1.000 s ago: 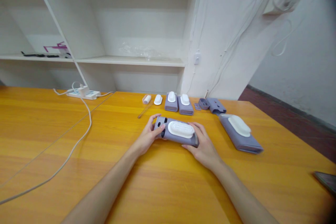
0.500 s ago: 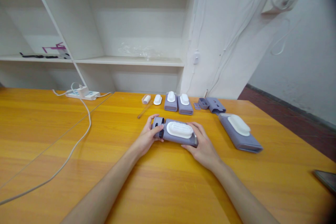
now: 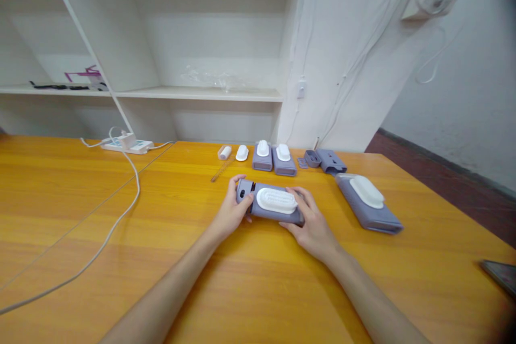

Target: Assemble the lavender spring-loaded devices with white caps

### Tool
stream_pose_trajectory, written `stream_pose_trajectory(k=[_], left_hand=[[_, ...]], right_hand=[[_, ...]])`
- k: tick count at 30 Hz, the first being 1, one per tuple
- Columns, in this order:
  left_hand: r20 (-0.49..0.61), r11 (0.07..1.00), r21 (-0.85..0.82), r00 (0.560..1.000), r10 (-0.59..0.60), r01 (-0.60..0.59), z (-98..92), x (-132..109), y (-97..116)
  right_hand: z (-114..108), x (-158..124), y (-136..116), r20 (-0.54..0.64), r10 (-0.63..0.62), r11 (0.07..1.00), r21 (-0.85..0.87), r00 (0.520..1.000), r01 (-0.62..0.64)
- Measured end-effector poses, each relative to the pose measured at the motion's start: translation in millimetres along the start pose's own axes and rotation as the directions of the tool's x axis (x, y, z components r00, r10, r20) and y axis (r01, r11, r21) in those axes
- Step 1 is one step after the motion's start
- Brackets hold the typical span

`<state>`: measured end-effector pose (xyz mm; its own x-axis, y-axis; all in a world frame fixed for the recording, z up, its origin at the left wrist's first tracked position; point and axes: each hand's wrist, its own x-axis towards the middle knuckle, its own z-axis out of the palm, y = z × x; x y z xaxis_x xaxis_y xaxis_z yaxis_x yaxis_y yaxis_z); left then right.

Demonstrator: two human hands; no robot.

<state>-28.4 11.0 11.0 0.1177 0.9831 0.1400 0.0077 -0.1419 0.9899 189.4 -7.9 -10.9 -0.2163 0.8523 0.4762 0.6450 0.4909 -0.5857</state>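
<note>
My left hand (image 3: 234, 209) is closed round a short grey-purple plastic end cap (image 3: 243, 191), thumb on its front and fingers behind. Against the cap's right side lies the longer grey-purple plastic housing (image 3: 266, 214), with a narrow dark gap showing between the two. A ridged white oval piece (image 3: 276, 200) sits on the upper face of the housing. My right hand (image 3: 312, 223) grips the housing's right end, its fingers over the top and the thumb along the near edge. Both parts are held low over the wooden table (image 3: 258, 290).
Behind my hands stand two similar housings with white pieces (image 3: 263, 163), a loose white oval piece (image 3: 242, 153) and a coil spring (image 3: 221, 170). To the right lie another housing (image 3: 366, 209) and grey parts (image 3: 331, 162). A white cable (image 3: 135, 199) crosses the left side.
My left hand has moved slightly right, bringing the end cap closer to the housing, and the dark gap has narrowed. My right hand stays almost where it was.
</note>
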Motion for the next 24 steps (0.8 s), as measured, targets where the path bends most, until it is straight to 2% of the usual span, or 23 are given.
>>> stream_pose_trajectory(k=[3,8,10,15,24], left_hand=[[0.043,0.997,0.074,0.999,0.007,-0.011,-1.8,-0.9,-3.8],[0.111,0.996,0.089,0.994,-0.013,0.004,-4.7,-2.7,-1.4],[0.117,0.993,0.116,0.993,0.011,-0.025,-4.6,-4.0,0.9],[0.062,0.98,0.161,0.992,0.112,-0.121,-0.7,-6.2,2.5],[0.007,0.974,0.19,0.992,0.124,-0.123,1.3,-3.7,-1.7]], right_hand=[[-0.5,-0.8,0.0,0.011,-0.015,1.0,-0.026,1.0,0.015],[-1.0,-0.9,-1.4,-0.002,-0.054,0.998,-0.043,0.999,0.054],[-0.9,-1.0,-2.2,-0.004,-0.067,0.997,-0.049,0.998,0.067],[-1.3,-1.9,-4.8,0.011,-0.066,0.995,-0.08,0.998,0.067],[-0.9,-2.8,-5.0,-0.006,-0.032,0.989,-0.143,0.999,0.031]])
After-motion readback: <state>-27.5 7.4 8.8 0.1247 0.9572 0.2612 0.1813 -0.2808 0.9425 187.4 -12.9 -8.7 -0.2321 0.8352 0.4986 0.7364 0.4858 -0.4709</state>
